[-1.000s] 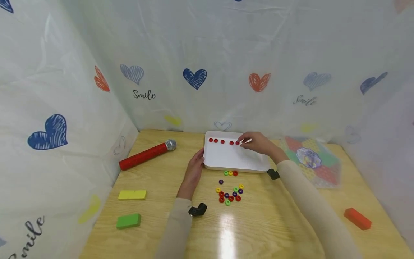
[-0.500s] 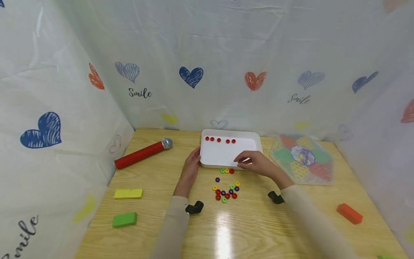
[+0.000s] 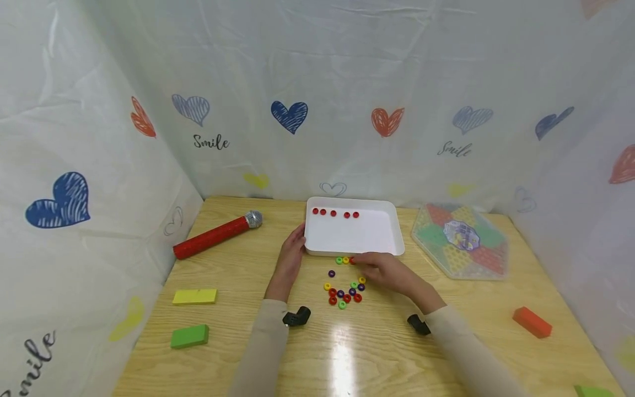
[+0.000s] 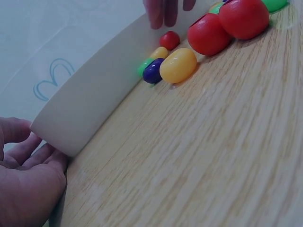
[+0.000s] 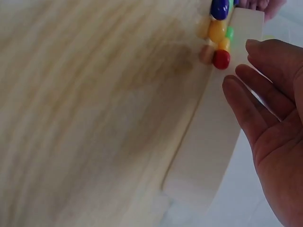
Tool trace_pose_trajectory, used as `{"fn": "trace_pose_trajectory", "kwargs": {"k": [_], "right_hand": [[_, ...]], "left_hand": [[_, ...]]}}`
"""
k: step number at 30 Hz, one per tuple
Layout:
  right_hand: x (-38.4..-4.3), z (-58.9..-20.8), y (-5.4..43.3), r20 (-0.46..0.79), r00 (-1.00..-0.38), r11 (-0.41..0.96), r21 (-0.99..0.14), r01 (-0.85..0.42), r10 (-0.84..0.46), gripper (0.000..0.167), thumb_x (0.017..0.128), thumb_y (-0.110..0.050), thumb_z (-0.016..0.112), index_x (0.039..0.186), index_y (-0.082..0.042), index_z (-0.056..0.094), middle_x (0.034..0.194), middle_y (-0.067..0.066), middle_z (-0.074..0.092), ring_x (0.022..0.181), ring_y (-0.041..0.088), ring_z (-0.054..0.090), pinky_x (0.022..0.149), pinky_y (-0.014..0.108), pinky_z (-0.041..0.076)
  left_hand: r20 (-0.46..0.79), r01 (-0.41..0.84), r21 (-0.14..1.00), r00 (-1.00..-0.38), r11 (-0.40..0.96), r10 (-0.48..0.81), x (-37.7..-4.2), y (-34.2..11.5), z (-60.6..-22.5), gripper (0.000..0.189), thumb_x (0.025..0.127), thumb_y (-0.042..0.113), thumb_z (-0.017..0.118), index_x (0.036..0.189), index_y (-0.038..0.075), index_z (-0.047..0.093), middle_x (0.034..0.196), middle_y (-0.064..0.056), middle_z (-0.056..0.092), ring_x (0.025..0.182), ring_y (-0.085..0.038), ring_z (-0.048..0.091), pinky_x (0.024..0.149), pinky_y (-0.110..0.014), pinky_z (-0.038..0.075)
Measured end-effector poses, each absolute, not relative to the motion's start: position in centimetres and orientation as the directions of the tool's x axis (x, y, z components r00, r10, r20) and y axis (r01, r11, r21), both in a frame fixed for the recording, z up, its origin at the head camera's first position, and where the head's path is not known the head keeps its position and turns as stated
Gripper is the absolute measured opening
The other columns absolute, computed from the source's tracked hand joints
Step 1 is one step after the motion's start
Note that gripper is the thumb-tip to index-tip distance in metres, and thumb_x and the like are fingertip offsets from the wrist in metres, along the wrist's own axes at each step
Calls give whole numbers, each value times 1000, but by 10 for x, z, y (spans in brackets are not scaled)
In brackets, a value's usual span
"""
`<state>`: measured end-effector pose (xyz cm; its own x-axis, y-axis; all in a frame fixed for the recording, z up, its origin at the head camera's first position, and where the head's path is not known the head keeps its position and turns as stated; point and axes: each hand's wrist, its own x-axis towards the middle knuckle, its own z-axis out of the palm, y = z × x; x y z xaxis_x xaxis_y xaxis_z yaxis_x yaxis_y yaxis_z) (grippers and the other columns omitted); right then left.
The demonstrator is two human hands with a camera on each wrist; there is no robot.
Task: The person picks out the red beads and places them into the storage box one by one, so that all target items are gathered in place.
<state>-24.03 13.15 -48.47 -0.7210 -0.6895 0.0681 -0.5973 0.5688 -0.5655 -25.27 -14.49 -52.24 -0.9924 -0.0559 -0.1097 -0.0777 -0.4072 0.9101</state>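
1. On my feed, tray runs lengthwise L-R, w/ red bead row along its back.
2. L hand grips tray's L end.
3. R hand holds nothing, fingers loose; red bead just off fingertips, nr tray's front wall.
4. Yellow bead & green bead sit L of it; mic L, case R.

Twenty beads, four blocks, one tray, one microphone, one case
Five red beads sit in the tray; nearer lie five red, four purple, three yellow, three green.
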Motion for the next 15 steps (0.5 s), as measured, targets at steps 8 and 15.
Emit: {"fn": "trace_pose_trajectory", "kwargs": {"k": [8,15], "right_hand": [[-236,-488,125,99,-703,547,-554,-627,-705,34,92,-12,63,126,-12,64,131,4,61,124,26,55,103,44,45],[-235,-489,122,157,-680,505,-556,-660,-716,27,91,-11,65,117,-12,68,119,0,67,113,20,61,95,40,51]], "left_hand": [[-98,-69,911,-994,-407,-53,-252,-145,-522,46,101,3,36,147,3,36,154,-15,33,143,-24,28,119,-38,22],[-108,-76,909,-993,-409,-55,-251,-145,-520,46,102,4,37,148,5,37,154,-13,34,143,-22,29,119,-36,22]]}}
